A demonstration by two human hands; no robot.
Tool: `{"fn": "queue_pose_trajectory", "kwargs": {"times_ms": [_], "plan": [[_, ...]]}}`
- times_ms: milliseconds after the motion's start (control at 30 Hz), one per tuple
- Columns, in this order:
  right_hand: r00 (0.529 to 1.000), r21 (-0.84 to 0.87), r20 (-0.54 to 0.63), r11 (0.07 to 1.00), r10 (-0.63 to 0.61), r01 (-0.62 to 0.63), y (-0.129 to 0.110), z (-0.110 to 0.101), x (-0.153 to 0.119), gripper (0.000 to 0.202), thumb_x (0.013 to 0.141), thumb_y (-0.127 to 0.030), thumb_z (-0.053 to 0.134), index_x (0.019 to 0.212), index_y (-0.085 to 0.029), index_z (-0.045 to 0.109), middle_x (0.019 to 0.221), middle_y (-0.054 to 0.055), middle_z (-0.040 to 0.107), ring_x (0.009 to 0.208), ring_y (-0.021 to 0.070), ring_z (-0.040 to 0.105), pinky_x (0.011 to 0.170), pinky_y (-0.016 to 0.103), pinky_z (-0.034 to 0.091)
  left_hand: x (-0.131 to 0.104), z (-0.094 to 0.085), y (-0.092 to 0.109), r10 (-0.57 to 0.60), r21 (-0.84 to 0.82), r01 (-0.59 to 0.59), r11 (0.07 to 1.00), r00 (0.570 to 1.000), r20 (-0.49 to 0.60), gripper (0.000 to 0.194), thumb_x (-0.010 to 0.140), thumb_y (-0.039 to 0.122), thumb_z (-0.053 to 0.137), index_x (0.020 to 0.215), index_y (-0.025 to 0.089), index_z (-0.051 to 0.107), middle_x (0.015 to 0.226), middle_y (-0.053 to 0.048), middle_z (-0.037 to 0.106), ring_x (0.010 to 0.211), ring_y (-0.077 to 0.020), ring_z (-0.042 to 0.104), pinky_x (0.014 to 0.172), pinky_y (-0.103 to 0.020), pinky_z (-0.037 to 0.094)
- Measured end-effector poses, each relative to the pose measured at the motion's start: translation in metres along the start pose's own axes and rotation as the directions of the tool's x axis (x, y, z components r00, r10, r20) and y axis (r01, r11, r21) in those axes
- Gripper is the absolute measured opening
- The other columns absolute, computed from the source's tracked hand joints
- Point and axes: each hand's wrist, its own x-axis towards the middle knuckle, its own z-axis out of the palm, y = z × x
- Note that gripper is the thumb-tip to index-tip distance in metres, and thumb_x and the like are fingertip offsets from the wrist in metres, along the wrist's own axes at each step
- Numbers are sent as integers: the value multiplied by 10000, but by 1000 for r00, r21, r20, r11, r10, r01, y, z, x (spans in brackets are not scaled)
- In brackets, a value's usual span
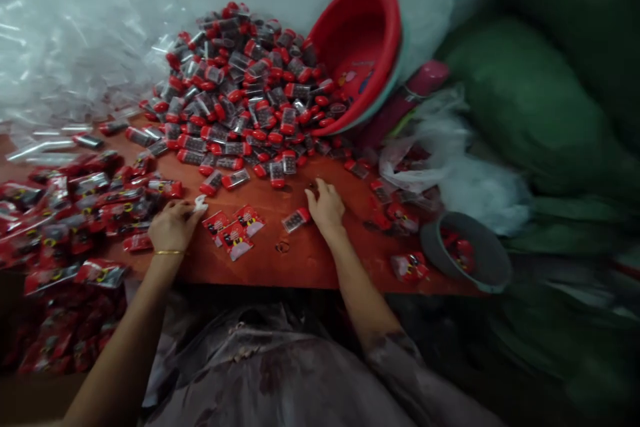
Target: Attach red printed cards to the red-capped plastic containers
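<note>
Resting on the red table [300, 260], your left hand [173, 225] pinches a small white piece [201, 203]; your right hand [326, 207], fingers loosely spread, touches a red-capped tube [297, 219] just left of it.

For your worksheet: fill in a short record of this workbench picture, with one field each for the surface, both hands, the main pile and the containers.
Surface: reddish-brown wooden table
Left hand: rests by flat red printed packets, pinching a small white scrap
Right hand: palm down beside a small red-capped clear box
Main pile: heap of red-capped clear boxes
Containers: tipped red plastic basin; grey round bowl at the table edge
</note>
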Motion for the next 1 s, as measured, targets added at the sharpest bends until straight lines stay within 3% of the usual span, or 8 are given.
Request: {"fn": "queue_pose_trajectory", "kwargs": {"times_ms": [167,300,367,433,500,567,733,1000], "plan": [[994,-45,107,999,-10,15,-7,4,21,248,923,-261,443,1077,-186,622,1082,115,609,930,208,596,744,298,441,2,0,-2,-40,22,40,999,999,-11,267,772,436,520,802,235,693,1072,-54,693,941,-256,619,821,-366,446],[993,-23,112,999,-21,24,-7,-8,1,227,931,-278,443,1026,-192,631,1029,91,636,876,184,610,730,280,444,-7,-5,-1,2,30,-1,1000,999,-48,202,742,417,556,839,291,682,1110,17,687,1025,-268,598,872,-402,442],[996,22,61,997,-71,69,1,-24,-18,230,938,-290,432,1022,-205,629,1023,73,649,901,171,607,768,267,440,-8,-6,-2,12,9,-11,1000,998,-67,180,723,439,580,825,328,677,1089,56,693,1065,-267,582,886,-401,440],[985,92,-130,987,-117,129,18,-44,-37,259,942,-316,415,1013,-190,629,1013,88,660,909,175,607,793,273,436,-7,-5,-4,-7,-21,5,1000,998,-68,154,712,446,590,765,328,675,1049,71,704,1049,-255,590,889,-382,442],[949,96,-315,993,-28,61,44,-63,-51,307,933,-379,415,987,-171,634,943,103,673,827,188,613,763,297,444,-4,-5,-5,-59,-52,56,997,997,-59,138,692,430,606,667,306,662,986,77,719,996,-237,609,884,-358,444],[907,82,-416,996,71,-40,73,-77,-59,337,906,-432,443,935,-162,643,874,103,680,758,197,611,733,311,449,-2,-6,-4,-104,-64,101,993,993,-55,144,676,421,621,615,293,645,937,87,725,976,-229,615,879,-350,445],[904,48,-406,991,131,-122,116,-82,-61,410,887,-492,430,876,-152,660,814,102,687,706,196,605,700,308,448,-12,-7,2,-87,7,88,996,992,-93,187,744,435,537,725,294,658,943,53,725,1038,-267,608,850,-395,462],[924,-32,-369,992,102,-123,113,-73,-62,379,891,-452,441,868,-164,686,836,86,680,678,181,588,647,283,425,-30,-2,-8,131,75,-123,990,985,-113,306,806,460,487,1010,277,623,1166,-16,664,1198,-284,521,985,-420,400]]}}
